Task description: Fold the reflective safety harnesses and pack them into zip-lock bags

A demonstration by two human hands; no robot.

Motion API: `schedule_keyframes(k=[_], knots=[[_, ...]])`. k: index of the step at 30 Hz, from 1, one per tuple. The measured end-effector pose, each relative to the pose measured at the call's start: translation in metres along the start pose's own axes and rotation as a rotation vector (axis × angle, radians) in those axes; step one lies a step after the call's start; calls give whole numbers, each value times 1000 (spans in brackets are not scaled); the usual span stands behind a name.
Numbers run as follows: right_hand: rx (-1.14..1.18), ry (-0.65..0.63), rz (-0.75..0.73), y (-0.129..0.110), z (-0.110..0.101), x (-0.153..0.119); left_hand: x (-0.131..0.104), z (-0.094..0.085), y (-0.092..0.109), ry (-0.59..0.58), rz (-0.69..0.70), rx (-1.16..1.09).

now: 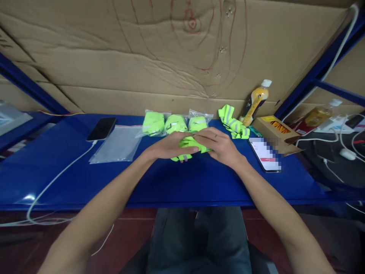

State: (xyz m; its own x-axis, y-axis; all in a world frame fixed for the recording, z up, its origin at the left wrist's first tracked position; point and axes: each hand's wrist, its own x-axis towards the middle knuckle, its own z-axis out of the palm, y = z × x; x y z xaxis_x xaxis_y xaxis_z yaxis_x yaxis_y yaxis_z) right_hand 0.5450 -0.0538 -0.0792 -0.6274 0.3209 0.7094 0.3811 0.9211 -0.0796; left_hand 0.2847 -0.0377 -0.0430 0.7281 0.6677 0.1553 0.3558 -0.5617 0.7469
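Left hand [171, 144] and right hand [219, 145] hold bunched fluorescent fabric [188, 142] between their fingers [207, 135], its folds liable to spring loose should either grip slacken.

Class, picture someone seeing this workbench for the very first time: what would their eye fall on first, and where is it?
Probably the neon yellow-green fabric between the left hand and right hand, near the middle of the blue table. Just behind it, three bagged bundles of the same bright colour sit in a row. Above, red curved lines stand out on the cardboard wall.
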Motion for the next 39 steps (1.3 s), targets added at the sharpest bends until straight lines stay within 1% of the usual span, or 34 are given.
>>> schedule_keyframes(k=[1, 2, 4, 6, 10, 13, 14, 17, 20, 22, 24, 27, 28, 30, 32, 33, 36, 37, 38, 39], knots=[[-31, -2, -6, -2, 1, 1, 1, 1, -2, -29, -15, -80], [-52, -8, -7, -5, 2, 2, 2, 3, -5, -30, -28, -141], [-55, -16, 13, -10, 2, 5, 3, 6, -10, 28, -34, -190], [-2, -15, 61, -14, 2, 9, 5, 7, -12, 91, -14, -142], [113, 6, 177, -15, 7, 13, 3, 6, -11, 165, 4, 124], [104, 60, 274, -11, 14, 10, 1, 9, -10, 212, 82, 306], [119, 60, 320, -9, 16, 9, 0, 10, -11, 226, 105, 361], [246, 2, 501, -8, 17, 8, -1, 16, -16, 255, 110, 529], [364, -85, 644, -7, 13, 10, -3, 21, -21, 243, 138, 682], [423, -141, 668, -6, 9, 12, -4, 22, -23, 249, 207, 796], [479, -187, 658, -5, 5, 13, -6, 22, -24, 268, 298, 904], [560, -238, 673, -5, 1, 13, -7, 24, -26, 279, 391, 996], [589, -263, 699, -5, 1, 13, -6, 25, -26, 277, 401, 1000], [614, -288, 747, -6, 2, 12, -5, 26, -25, 275, 374, 978], [561, -249, 732, -7, 5, 11, -5, 23, -22, 271, 289, 903], [507, -213, 694, -6, 6, 10, -5, 20, -21, 254, 241, 840], [327, -134, 508, -3, 10, 6, -6, 3, -20, 153, 142, 592], [269, -109, 447, -1, 11, 5, -6, -1, -22, 149, 116, 501], [207, -76, 389, 0, 11, 3, -5, -4, -23, 180, 88, 393], [142, -42, 332, 2, 11, 1, -3, -4, -25, 239, 52, 256]])
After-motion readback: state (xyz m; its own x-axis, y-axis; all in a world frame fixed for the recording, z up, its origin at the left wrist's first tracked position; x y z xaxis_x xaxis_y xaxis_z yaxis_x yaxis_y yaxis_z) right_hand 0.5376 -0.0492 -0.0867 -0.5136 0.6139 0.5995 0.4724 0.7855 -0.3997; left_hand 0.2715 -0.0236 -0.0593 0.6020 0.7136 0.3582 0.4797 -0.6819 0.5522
